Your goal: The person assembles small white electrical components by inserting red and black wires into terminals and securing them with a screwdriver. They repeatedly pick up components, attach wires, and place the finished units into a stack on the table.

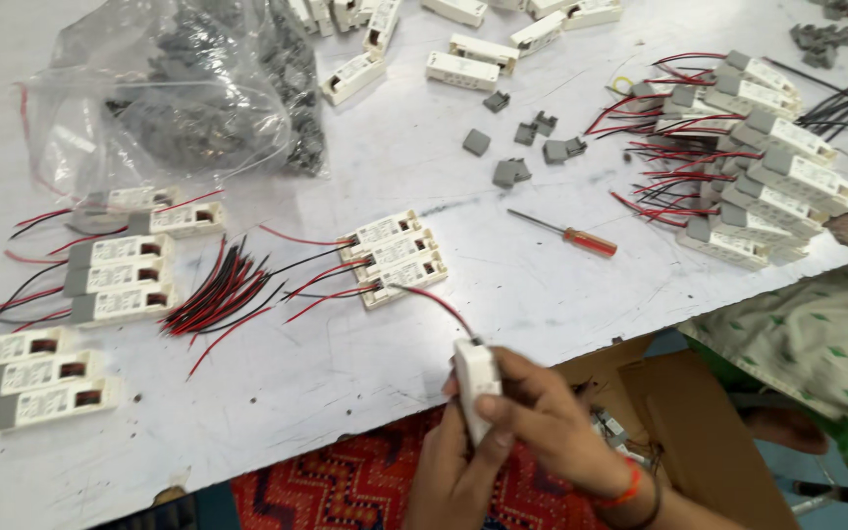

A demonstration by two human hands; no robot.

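Just off the near edge of the white table, in the head view, a small white module is held upright between both hands, below and to the right of the orange-handled screwdriver, which serves here as the landmark. The right hand is wrapped around the module's side with thumb and fingers closed on it, while the left hand is closed on its lower end from beneath; a red and black lead runs from the module's top back onto the table. The piece appears to be held clear of the surface so that its end can be reached by the fingers.

Left of the screwdriver, three wired modules are laid side by side, and farther left a bundle of red and black wires and more wired modules are set in rows, seemingly sorted by stage. Above the screwdriver loose grey caps are scattered, and to its upper left a clear bag of grey parts is slumped. Right of it, a stack of finished units is piled close to the table's right edge.

Open surface is left around and just below the screwdriver, up to the near edge; beneath that edge a cardboard box is placed
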